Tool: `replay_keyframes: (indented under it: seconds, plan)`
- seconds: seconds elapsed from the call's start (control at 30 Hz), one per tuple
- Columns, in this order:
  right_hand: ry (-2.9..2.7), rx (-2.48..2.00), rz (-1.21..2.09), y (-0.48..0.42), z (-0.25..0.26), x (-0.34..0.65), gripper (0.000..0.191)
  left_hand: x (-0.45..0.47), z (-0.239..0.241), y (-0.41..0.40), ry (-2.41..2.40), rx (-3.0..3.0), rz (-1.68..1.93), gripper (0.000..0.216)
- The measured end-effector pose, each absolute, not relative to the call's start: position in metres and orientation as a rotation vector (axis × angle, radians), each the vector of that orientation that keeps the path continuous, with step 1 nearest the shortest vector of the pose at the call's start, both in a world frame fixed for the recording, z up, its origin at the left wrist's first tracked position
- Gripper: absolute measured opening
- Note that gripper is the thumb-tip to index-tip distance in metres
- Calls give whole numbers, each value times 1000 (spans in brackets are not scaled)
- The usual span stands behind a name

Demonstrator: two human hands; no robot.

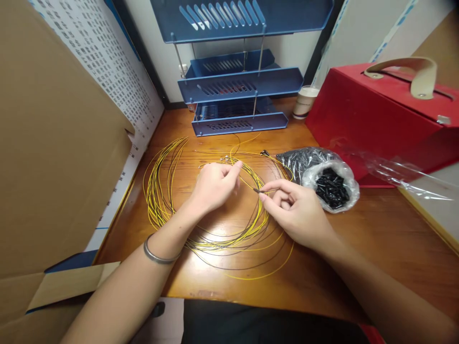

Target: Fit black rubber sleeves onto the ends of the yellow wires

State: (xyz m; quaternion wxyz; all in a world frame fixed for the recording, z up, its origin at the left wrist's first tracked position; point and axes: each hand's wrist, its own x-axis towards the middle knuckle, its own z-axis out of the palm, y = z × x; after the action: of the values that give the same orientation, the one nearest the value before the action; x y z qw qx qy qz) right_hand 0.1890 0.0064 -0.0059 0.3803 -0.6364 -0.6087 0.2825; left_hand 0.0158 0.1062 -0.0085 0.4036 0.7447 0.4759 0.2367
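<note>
Coils of thin yellow and black wire (159,191) lie in loops on the wooden table, beneath and around both hands. My left hand (218,185) is closed over the loops, thumb against the curled fingers. A yellow strand runs from it toward my right hand, though its fingertips are mostly hidden. Between thumb and forefinger, my right hand (296,208) pinches a small black sleeve (257,190), where that strand ends or passes in; I cannot tell which. Beside the right hand stands an open clear plastic bag (309,162) full of similar black sleeves (332,188).
A blue tiered desk tray (240,125) stands at the back, with a paper cup (304,102) to its right. A red box (376,119) with a beige handle fills the right back. Tall cardboard (60,143) borders the left side. Loose clear film (405,174) sticks out at right.
</note>
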Motion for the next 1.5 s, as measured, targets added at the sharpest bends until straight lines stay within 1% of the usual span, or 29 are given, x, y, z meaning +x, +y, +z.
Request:
replay_keyframes:
  seconds: [0.07, 0.2, 0.37, 0.67, 0.83, 0.93, 1.13, 1.2, 1.27, 1.37, 1.43, 1.5]
  plan:
    - [-1560, -1622, 721, 6, -6, 189, 15, 18, -9, 102, 1087, 1874, 552, 62]
    - [-1583, -1611, 716, 6, -7, 190, 13, 21, -9, 95, 1008, 1904, 509, 57]
    - [-1589, -1618, 727, 6, -6, 189, 13, 18, -4, 95, 931, 1957, 588, 56]
    - [-1591, -1624, 767, 6, -6, 188, 15, 16, -4, 92, 672, 2253, 686, 47]
    - [-1586, -1607, 797, 5, -7, 189, 15, 17, -5, 94, 745, 2215, 746, 48]
    - [-1592, -1608, 806, 6, -7, 189, 15, 18, -4, 94, 817, 2174, 724, 49]
    - [-1588, -1656, 791, 7, -6, 188, 13, 15, -2, 101, 1374, 2078, 592, 52]
    - [-1578, -1673, 766, 8, -6, 187, 14, 13, -1, 105, 1483, 2031, 593, 55]
    - [-1564, -1679, 740, 8, -6, 187, 15, 13, -2, 106, 1454, 1990, 632, 62]
    - [-1547, -1675, 723, 9, -7, 189, 17, 17, -6, 101, 1178, 1957, 616, 67]
    - [-1558, -1673, 724, 10, -7, 190, 17, 21, -8, 95, 1043, 1975, 555, 60]
    - [-1586, -1673, 729, 9, -7, 191, 16, 24, -8, 91, 1050, 2007, 521, 52]
